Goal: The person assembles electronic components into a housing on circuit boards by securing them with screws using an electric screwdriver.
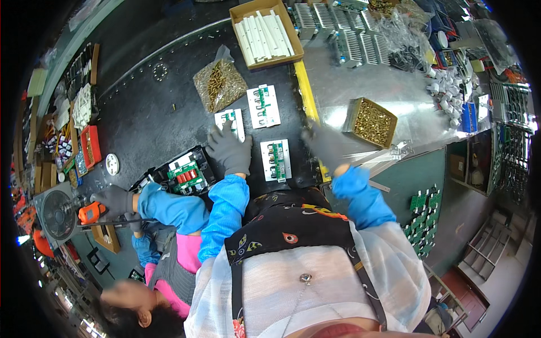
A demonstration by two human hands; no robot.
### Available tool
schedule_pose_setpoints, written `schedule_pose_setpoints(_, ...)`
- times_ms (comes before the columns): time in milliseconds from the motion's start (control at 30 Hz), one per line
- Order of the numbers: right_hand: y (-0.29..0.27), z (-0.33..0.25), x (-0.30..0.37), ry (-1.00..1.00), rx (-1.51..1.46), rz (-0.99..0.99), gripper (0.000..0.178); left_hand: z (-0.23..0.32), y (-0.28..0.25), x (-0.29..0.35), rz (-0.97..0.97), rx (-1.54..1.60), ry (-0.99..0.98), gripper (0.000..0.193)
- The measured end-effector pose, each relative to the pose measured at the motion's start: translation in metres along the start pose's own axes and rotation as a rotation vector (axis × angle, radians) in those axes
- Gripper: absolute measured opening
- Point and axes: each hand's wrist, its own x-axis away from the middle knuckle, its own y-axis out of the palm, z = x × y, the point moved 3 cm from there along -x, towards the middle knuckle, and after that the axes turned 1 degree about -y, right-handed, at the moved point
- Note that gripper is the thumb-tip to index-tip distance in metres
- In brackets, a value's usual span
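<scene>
The left hand (230, 149), gloved grey, lies flat with fingers spread on a white panel (231, 124) on the dark surface (152, 112). The right hand (322, 143) is blurred beside the yellow strip (307, 96); I cannot tell how its fingers stand. Between them lies another panel (275, 160), a third (264, 106) beyond. Farther off sit a bag of brass parts (220, 84) and a box of brass parts (370, 121). A hasty sweep could likely knock the panels askew. A co-worker's hand (115, 201) works at far left.
</scene>
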Motion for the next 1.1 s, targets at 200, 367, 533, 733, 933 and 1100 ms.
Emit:
schedule_pose_setpoints(200, -0.1, 0.077, -0.156, 0.098, 0.144, 0.565, 0.041, -0.015, 0.011, -0.012, 0.013, 0.192, -0.114, 0.07)
schedule_pose_setpoints(367, -0.117, 0.092, -0.231, 0.218, 0.217, 0.434, 0.051, -0.032, 0.019, -0.029, 0.028, 0.167, -0.058, 0.071)
schedule_pose_setpoints(533, -0.121, 0.095, -0.234, 0.288, 0.23, 0.48, 0.057, -0.005, -0.004, -0.011, 0.233, -0.017, 0.124, 0.064)
schedule_pose_setpoints(733, -0.119, 0.088, -0.134, 0.076, 0.088, 0.773, 0.067, 0.04, -0.025, 0.046, -0.156, 0.274, 0.278, 0.079)
schedule_pose_setpoints(933, -0.022, 0.085, -0.065, -0.087, -1.06, 0.284, 0.058, 0.052, -0.009, 0.064, -0.572, 0.284, 0.161, 0.085)
schedule_pose_setpoints(1100, 0.033, 0.056, -0.053, 0.021, -1.187, 0.195, 0.059, 0.011, -0.016, 0.066, -0.505, 0.175, 0.029, 0.085)
